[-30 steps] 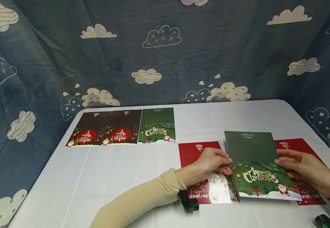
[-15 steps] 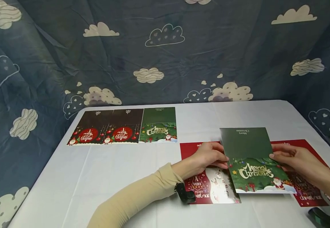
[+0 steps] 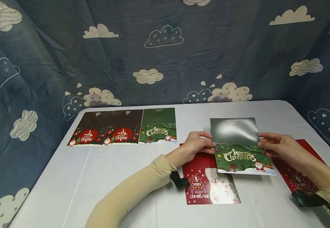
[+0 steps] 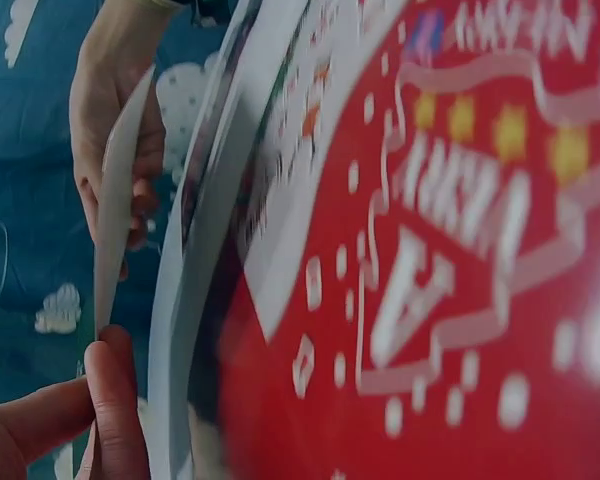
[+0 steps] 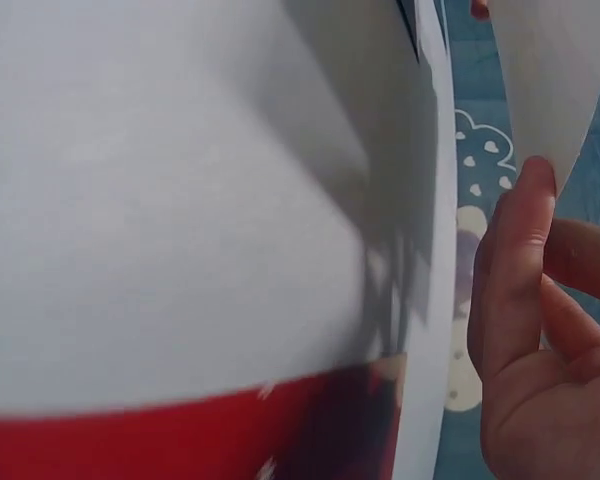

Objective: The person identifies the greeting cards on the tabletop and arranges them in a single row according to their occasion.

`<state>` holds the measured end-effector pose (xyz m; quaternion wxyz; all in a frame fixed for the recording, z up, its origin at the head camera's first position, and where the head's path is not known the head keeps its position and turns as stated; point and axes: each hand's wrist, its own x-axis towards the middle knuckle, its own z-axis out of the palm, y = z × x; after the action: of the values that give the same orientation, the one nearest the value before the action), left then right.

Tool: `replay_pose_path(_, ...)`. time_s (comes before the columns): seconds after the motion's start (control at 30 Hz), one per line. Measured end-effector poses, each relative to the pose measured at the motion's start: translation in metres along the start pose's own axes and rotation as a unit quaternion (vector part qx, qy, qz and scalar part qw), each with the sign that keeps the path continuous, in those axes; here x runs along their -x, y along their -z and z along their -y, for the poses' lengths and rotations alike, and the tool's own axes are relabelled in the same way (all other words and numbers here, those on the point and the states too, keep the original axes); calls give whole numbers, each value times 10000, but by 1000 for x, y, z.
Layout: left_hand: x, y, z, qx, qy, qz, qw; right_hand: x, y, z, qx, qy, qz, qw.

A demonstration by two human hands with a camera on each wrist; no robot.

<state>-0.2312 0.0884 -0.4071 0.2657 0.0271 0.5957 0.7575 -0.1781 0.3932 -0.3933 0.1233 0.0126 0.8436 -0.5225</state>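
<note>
A green "Merry Christmas" card (image 3: pixel 242 158), unfolded, is held above the table by its two side edges. My left hand (image 3: pixel 197 145) pinches its left edge and my right hand (image 3: pixel 281 147) its right edge. In the left wrist view the card (image 4: pixel 115 200) is seen edge-on and slightly bowed, pinched between thumb and fingers. The right wrist view shows its pale back (image 5: pixel 555 80) at the fingertips. Below it lies a red and white Christmas card (image 3: pixel 199 186), its upper part partly covered. Another red card (image 3: pixel 299 177) lies beneath my right forearm, largely hidden.
At the back left of the white table (image 3: pixel 119 183), two dark brown Christmas cards (image 3: pixel 89 128) and a green card (image 3: pixel 157 126) lie flat in a row, edge to edge. A dark blue cloud-patterned curtain (image 3: pixel 165 60) hangs behind and beside the table.
Both hands have moved the green card leftward and farther back over the table. More of the left red card's lower half shows, and light now glares off the green card's upper half.
</note>
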Motion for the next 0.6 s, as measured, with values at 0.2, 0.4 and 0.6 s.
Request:
replay_pose_path(0.2,-11,17,-6,-95,-257,-461,9986,-22,-7,12,-234,2,99,9997)
replay_pose_path(0.4,-18,30,-15,10,-445,-1011,9939,-47,-15,21,-605,77,-24,9981)
replay_pose_path(0.6,-29,48,-20,-117,-531,-1250,9907,-73,-26,30,-662,370,-275,9967)
